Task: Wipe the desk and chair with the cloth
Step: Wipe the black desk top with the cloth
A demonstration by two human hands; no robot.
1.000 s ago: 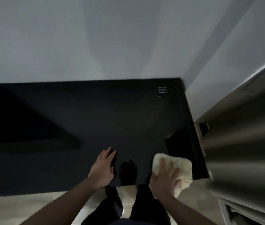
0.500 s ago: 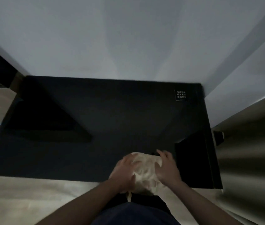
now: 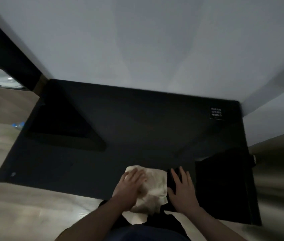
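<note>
We look down on a dark desk [image 3: 137, 136] with a flat, smooth, faintly glossy top, roughly rectangular, its far edge butting against a pale matte wall [image 3: 137, 40]. On its near edge lies the cloth [image 3: 155, 185], a soft, cream-coloured, crumpled piece with rumpled folds; its lower part spills over the desk's near edge and hangs in front of our dark clothing. Our left hand [image 3: 131, 186] rests flat on the cloth's left half, the fingers [image 3: 134, 173] fairly straight and spread, pressing down on the fabric rather than curling round it; the cloth shows beyond the fingertips and stretches out to their right. Our right hand [image 3: 182, 188] lies just beside the cloth's right edge, palm down on the bare desk top, its fingers extended and slightly fanned, holding nothing; whether its thumb touches the cloth's edge we cannot tell. Just to the right of that hand sits a darker, blockish black shape [image 3: 224, 185] near the desk's right corner, too dim to identify. A small label with pale lettering [image 3: 216, 113] sits at the far right corner of the desk, its text unreadable. Pale, wood-toned flooring [image 3: 16, 206] lies to the left and below the desk, blurred.
</note>
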